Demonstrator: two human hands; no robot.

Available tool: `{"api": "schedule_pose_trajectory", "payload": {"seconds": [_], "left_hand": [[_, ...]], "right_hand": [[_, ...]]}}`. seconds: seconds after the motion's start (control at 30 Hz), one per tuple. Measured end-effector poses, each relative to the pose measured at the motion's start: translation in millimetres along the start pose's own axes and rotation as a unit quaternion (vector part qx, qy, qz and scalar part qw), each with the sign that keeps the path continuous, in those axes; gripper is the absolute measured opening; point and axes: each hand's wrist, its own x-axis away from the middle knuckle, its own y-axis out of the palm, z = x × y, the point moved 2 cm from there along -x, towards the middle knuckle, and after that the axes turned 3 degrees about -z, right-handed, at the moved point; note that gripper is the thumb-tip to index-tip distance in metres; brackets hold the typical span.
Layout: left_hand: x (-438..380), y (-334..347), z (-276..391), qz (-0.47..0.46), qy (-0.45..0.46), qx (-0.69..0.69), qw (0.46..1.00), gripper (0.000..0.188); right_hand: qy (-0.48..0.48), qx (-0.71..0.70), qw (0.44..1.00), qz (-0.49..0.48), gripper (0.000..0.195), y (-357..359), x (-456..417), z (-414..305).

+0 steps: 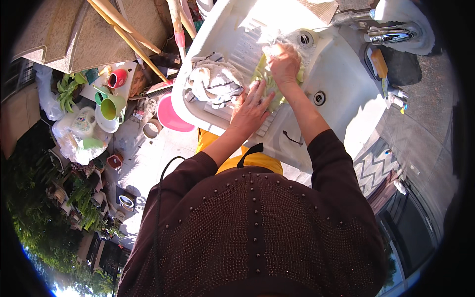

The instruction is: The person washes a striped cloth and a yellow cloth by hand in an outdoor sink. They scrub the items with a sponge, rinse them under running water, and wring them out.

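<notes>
Before me is a white laundry sink [343, 87] with a ribbed washboard [241, 48] along its left side. A wet yellow-green cloth [275, 100] lies over the ribs. My left hand [248, 111] rests flat on the near left edge of this cloth, fingers spread. Further up, my right hand [285, 66] is curled into a fist on the cloth, with white suds around it. Glare hides the far side of its fingers. A bunched white cloth with dark stripes [217, 80] sits left of my left hand, against the sink's rim.
A chrome tap [389, 36] stands at the back right, near an orange-yellow bar [378, 63]. Two drains [319, 98] show in the sink. On the left are a pink basin [174, 115], wooden broom handles [128, 35], cups [112, 107] and a plastic bag [81, 135].
</notes>
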Motion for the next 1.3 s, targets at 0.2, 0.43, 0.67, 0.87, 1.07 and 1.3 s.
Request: {"api": "schedule_pose_trajectory", "payload": {"seconds": [0.2,0.43,0.67,0.87,1.07,1.3], "left_hand": [[3,8,-2,-0.006,0.005,-0.03,1.0,0.062],[0,-5,1,0.013,0.01,0.006,1.0,0.064],[-1,-5,-1,-0.085,-0.014,-0.043,0.995,0.064],[-4,-3,2,0.003,0.01,-0.014,1.0,0.064],[2,15,-4,-0.045,0.003,-0.056,0.997,0.065],[-4,-3,2,-0.012,0.015,-0.013,1.0,0.065]], "right_hand": [[-0.117,-0.013,0.992,-0.048,0.012,11,44,-14],[-0.049,0.093,0.992,0.073,0.015,20,-43,42],[-0.158,0.042,0.985,-0.046,0.017,-6,64,2],[-0.095,0.091,0.99,0.06,0.017,7,-73,56],[-0.15,-0.004,0.988,-0.049,0.012,-18,81,-14],[-0.041,0.054,0.998,-0.008,0.017,13,-71,32]]}}
